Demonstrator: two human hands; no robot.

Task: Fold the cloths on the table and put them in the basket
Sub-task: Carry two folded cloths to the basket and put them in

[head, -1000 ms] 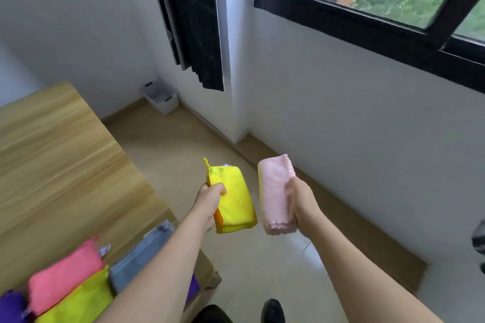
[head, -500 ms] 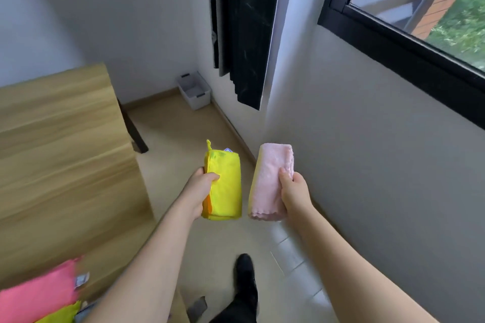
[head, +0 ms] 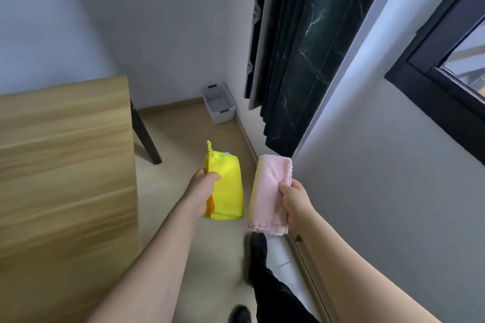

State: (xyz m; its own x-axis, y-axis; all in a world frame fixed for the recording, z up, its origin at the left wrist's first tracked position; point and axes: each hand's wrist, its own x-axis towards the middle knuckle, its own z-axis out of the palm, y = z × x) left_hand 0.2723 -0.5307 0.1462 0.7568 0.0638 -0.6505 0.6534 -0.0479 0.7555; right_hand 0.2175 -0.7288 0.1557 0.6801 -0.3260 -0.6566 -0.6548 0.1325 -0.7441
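Note:
My left hand [head: 202,191] grips a folded yellow cloth [head: 227,186] with an orange layer along its left edge, held in the air over the floor. Beside it, my right hand [head: 295,204] holds a folded pale pink cloth [head: 270,194]. The two bundles hang side by side, a little apart. Far ahead, a small grey basket [head: 219,103] stands on the floor in the room's corner against the wall. The wooden table [head: 63,178] fills the left side; no cloths show on the part I see.
A dark table leg [head: 145,136] stands between the table and the open beige floor leading to the basket. A dark curtain [head: 296,47] hangs on the right wall beside a black-framed window [head: 446,65]. My dark-trousered leg and shoe [head: 258,252] are below my hands.
The view has swung left and forward: the basket is nearer and more central, and the cloths lying on the table have slipped out of view. Both hands keep their cloths.

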